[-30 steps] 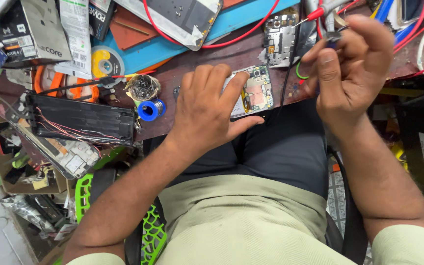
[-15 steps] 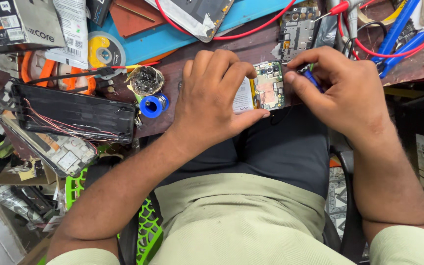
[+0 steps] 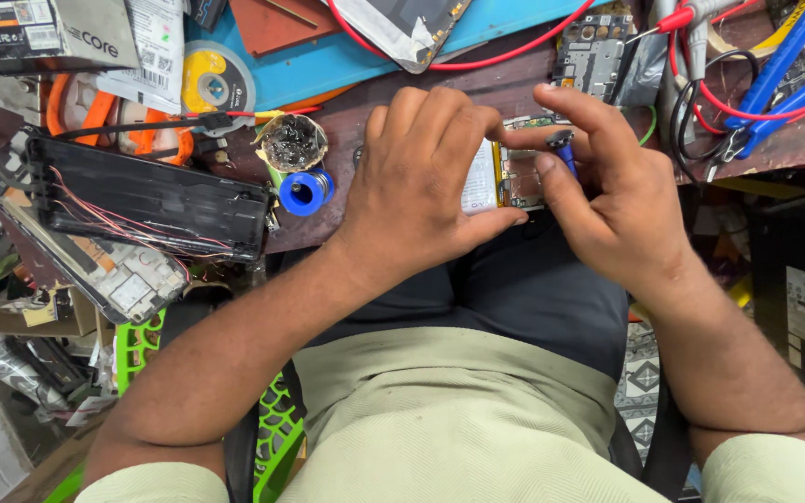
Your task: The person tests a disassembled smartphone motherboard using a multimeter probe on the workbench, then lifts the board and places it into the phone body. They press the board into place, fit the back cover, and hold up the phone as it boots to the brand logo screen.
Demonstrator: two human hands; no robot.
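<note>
At the near edge of the counter [image 3: 514, 84], right above the person's lap, an opened phone [image 3: 496, 177] lies flat with its white battery and circuit board showing. The left hand [image 3: 416, 191] lies over it palm down, fingers spread across the top and thumb hooked under the near side, which looks like a way of pinning the phone so that it cannot slide while it is worked on. At three o'clock from it, the right hand [image 3: 607, 200] pinches a small blue-handled tool [image 3: 563, 149] between thumb and forefinger, fingers narrow around the grip, its tip pointed down at the board's right part; the tip itself is hidden.

There is little spare room. At nine o'clock from the left hand sit a blue spool [image 3: 305, 193] and a small round tin of dark paste [image 3: 291, 142], both close. Farther at nine o'clock a black phone shell [image 3: 142, 200] trailing thin wires overhangs the counter's edge. At twelve o'clock a red cable [image 3: 477, 63] loops over a blue mat [image 3: 328, 65], and another circuit board [image 3: 593, 51] lies near. At two o'clock, red probe leads [image 3: 701, 56] and blue tools [image 3: 784, 65] crowd the corner. The phone itself sits near the drop to the lap.
</note>
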